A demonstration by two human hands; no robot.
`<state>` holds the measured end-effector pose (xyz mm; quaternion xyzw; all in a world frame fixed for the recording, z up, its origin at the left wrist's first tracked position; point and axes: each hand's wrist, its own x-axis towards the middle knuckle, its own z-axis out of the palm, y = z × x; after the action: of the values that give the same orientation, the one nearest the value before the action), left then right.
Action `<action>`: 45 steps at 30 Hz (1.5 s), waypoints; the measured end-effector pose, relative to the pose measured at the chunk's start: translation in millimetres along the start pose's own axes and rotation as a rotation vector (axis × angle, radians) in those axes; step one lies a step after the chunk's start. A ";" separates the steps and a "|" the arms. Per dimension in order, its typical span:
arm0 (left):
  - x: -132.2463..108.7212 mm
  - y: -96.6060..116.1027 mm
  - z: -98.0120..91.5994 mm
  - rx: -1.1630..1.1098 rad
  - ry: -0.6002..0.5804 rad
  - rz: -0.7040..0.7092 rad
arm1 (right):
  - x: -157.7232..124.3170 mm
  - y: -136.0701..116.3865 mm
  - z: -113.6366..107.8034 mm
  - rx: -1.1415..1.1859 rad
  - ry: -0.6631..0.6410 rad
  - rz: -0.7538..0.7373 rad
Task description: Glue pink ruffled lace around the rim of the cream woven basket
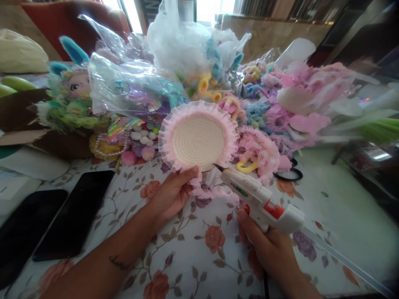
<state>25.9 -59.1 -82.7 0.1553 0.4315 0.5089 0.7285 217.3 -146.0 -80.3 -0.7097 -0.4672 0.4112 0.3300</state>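
My left hand [176, 191] pinches the lower edge of a round woven disc [198, 140], like a small straw hat or mat, holding it up facing me. Pink ruffled lace trim [166, 143] runs around most of its rim. The loose end of the trim hangs below my fingers and trails to the right. In my right hand [268, 245] is a white hot glue gun [260, 195] with an orange trigger. Its dark nozzle tip is at the disc's lower right edge; whether it touches cannot be made out. A clear glue stick [346, 261] sticks out of its back.
Behind the disc are piled plastic-wrapped dolls [75, 87], a clear bag [134, 87], pink and blue fluffy pieces [264, 108] and beads and pompoms [141, 137]. Two black phones [77, 211] lie at left on the floral tablecloth [183, 253]. Black scissors handles [289, 173] show at right.
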 end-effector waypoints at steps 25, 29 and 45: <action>0.3 0.0 -0.2 -0.015 -0.035 -0.005 | -1.8 1.1 0.9 0.020 -0.049 0.064; -1.0 -0.1 1.8 0.000 -0.013 -0.002 | -3.2 5.0 2.8 0.011 -0.072 0.141; -0.2 -0.4 3.1 -0.007 0.042 -0.002 | -4.0 8.0 6.8 0.042 -0.029 0.189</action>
<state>28.5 -58.9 -81.1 0.1419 0.4451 0.5128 0.7203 213.4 -151.9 -89.1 -0.7376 -0.3940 0.4605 0.2977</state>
